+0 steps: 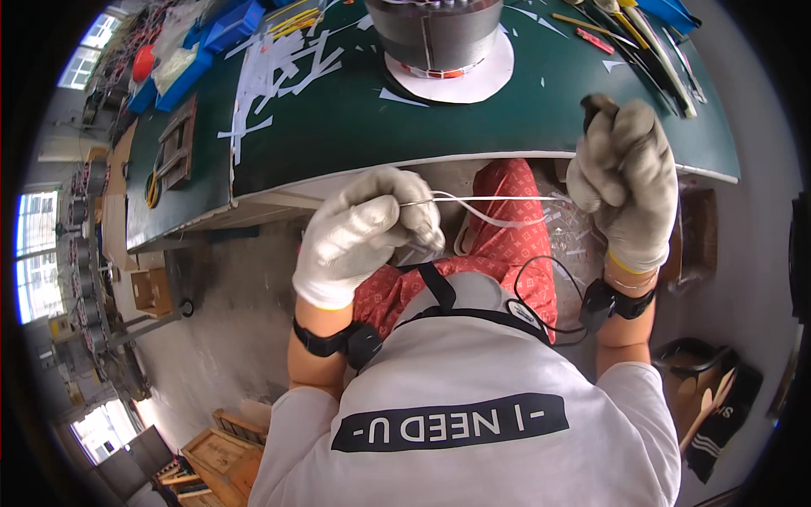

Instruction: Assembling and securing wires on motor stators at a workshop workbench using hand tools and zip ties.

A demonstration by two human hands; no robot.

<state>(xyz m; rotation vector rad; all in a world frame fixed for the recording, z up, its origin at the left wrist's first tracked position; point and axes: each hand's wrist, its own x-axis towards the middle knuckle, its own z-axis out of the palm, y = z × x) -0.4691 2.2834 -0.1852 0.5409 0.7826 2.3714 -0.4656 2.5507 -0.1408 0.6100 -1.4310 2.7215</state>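
Thin white flexible cord (507,198): white-gloved left hand (359,232) pinches it between fingers; white-gloved right hand (627,173) blurred, fingers curled, grip unclear; best keep it untwisted.

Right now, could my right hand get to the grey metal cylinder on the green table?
Probably yes: nothing seems to stand between your right hand and the grey metal cylinder, though a white cord running toward that hand could hinder it.

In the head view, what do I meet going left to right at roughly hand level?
Bright window → brown block on the green table → left gloved hand → white cord → right gloved hand → pale wall.
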